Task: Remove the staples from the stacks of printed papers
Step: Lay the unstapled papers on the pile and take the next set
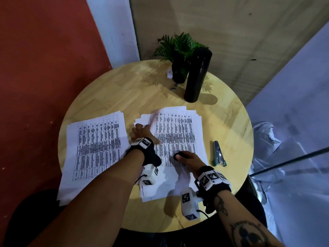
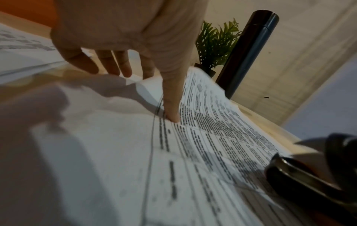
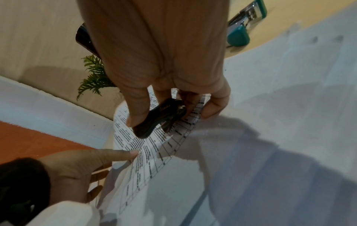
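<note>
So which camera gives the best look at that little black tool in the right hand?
The right wrist view: the black staple remover sits mid-picture, pinched by the right hand over the printed papers. The head view shows only a small dark blob; the left wrist view catches a blurred part at its edge.

from my feed: round wooden table (image 1: 231, 111) | red wall (image 1: 44, 59) left | pale wood-look panel (image 1: 222, 29) behind | dim light

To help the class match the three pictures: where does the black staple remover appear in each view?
Head: the black staple remover sits centre-right, in the right hand, on the printed stack.
Left wrist: lower right corner.
Right wrist: centre, pinched by the fingers.
Shared landmark: the black flask.
</note>
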Demonstrator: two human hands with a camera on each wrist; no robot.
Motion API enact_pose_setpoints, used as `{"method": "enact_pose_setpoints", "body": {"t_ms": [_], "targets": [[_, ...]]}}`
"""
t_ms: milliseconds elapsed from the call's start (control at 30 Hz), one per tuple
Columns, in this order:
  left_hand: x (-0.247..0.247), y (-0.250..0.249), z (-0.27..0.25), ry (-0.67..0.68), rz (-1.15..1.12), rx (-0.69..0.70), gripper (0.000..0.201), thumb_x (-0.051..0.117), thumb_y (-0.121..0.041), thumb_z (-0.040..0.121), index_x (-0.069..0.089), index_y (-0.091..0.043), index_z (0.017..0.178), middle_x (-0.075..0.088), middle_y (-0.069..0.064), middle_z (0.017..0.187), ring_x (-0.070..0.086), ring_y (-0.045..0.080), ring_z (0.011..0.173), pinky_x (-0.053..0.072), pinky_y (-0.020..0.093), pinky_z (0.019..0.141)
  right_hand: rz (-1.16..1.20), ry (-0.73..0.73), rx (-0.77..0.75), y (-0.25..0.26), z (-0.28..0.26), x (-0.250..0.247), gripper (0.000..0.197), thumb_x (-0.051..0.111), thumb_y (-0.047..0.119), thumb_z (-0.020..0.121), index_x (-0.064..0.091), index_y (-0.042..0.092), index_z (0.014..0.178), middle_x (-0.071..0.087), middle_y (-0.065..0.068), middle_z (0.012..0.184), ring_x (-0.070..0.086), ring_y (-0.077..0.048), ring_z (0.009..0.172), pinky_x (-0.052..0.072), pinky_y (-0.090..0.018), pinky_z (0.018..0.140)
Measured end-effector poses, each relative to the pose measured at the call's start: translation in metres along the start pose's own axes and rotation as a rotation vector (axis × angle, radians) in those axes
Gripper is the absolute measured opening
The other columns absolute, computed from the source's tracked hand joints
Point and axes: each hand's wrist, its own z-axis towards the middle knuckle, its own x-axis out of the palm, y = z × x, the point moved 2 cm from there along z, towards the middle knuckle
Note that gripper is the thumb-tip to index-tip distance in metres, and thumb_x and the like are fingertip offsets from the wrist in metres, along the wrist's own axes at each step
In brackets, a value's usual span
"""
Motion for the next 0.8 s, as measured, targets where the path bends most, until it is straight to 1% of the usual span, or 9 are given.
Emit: {"method": "enact_pose_setpoints", "body": {"t_ms": [133,233,300,367,467,533,600,700,800], "targets": [[-0.003,0.0,0.004,-0.066,-0.284,-0.034,0.076,0.08,-0.039,0.069,0.045,-0.013,0.131,0.045,0.016,0.136,0.04,0.035,0.127,0.039,0.047,0.101,0.009,0.01,0.0,0.002,-0.003,-0.001,0.032,0.061,0.011,0.089,0.059,-0.003,0.117,0.061,-0.024,0.117,0.057,-0.027,0.105,0.043,-0.048,0.101],[-0.015,0.007,0.011,-0.103,-0.473,-0.079,0.044,0.074,-0.052,0.071,0.063,-0.017,0.095,0.065,0.011,0.112,0.06,0.031,0.106,0.047,0.039,0.094,0.019,0.025,0.008,0.004,-0.005,-0.001,0.034,0.06,0.011,0.089,0.058,-0.003,0.119,0.06,-0.023,0.118,0.056,-0.026,0.105,0.043,-0.046,0.101],[-0.022,0.009,0.012,-0.168,-0.455,-0.069,0.026,0.075,-0.044,0.074,0.062,-0.021,0.071,0.065,0.009,0.109,0.057,0.03,0.109,0.043,0.037,0.097,0.035,0.021,0.025,0.004,-0.005,-0.002,0.036,0.06,0.012,0.089,0.056,-0.003,0.121,0.06,-0.022,0.119,0.055,-0.026,0.107,0.042,-0.045,0.102],[-0.023,0.008,0.011,-0.221,-0.373,-0.018,0.021,0.079,-0.033,0.072,0.064,-0.023,0.062,0.063,0.008,0.113,0.05,0.032,0.115,0.041,0.045,0.099,0.033,0.018,0.027,0.005,-0.005,-0.002,0.034,0.06,0.011,0.089,0.057,-0.003,0.12,0.06,-0.022,0.119,0.055,-0.025,0.105,0.043,-0.045,0.101],[-0.016,0.003,0.012,-0.167,-0.303,0.096,0.014,0.07,-0.022,0.083,0.068,-0.012,0.092,0.064,0.014,0.112,0.055,0.033,0.111,0.044,0.036,0.088,0.028,0.007,0.016,0.006,-0.006,-0.001,0.033,0.06,0.009,0.089,0.057,-0.004,0.119,0.06,-0.023,0.118,0.055,-0.024,0.104,0.043,-0.044,0.101],[-0.012,0.004,0.014,-0.046,-0.383,0.031,0.042,0.064,-0.026,0.088,0.051,-0.004,0.121,0.057,0.017,0.125,0.053,0.034,0.116,0.042,0.034,0.088,0.016,-0.001,0.007,0.005,-0.007,-0.001,0.034,0.061,0.01,0.088,0.057,-0.004,0.119,0.06,-0.023,0.118,0.055,-0.024,0.104,0.042,-0.045,0.101],[-0.007,0.008,0.014,0.103,-0.472,-0.062,0.072,0.066,-0.037,0.085,0.034,-0.002,0.139,0.042,0.017,0.143,0.044,0.035,0.128,0.04,0.036,0.1,-0.006,0.003,0.001,0.006,-0.008,-0.002,0.032,0.061,0.01,0.088,0.059,-0.004,0.116,0.062,-0.021,0.113,0.055,-0.024,0.103,0.043,-0.046,0.1],[0.001,0.018,0.012,0.267,-0.608,-0.158,0.093,0.074,-0.039,0.078,0.024,-0.004,0.147,0.031,0.019,0.15,0.039,0.037,0.132,0.037,0.042,0.107,0.007,0.009,0.013,0.006,-0.009,-0.002,0.031,0.061,0.01,0.088,0.059,-0.004,0.116,0.061,-0.014,0.106,0.055,-0.024,0.102,0.044,-0.043,0.099],[0.004,0.021,0.006,0.229,-0.718,-0.14,0.091,0.076,-0.029,0.077,0.024,-0.003,0.147,0.03,0.017,0.151,0.036,0.036,0.135,0.035,0.042,0.108,-0.011,0.009,0.025,0.009,-0.01,-0.002,0.031,0.06,0.011,0.088,0.059,-0.003,0.117,0.062,-0.018,0.111,0.055,-0.023,0.102,0.044,-0.042,0.099]]}}
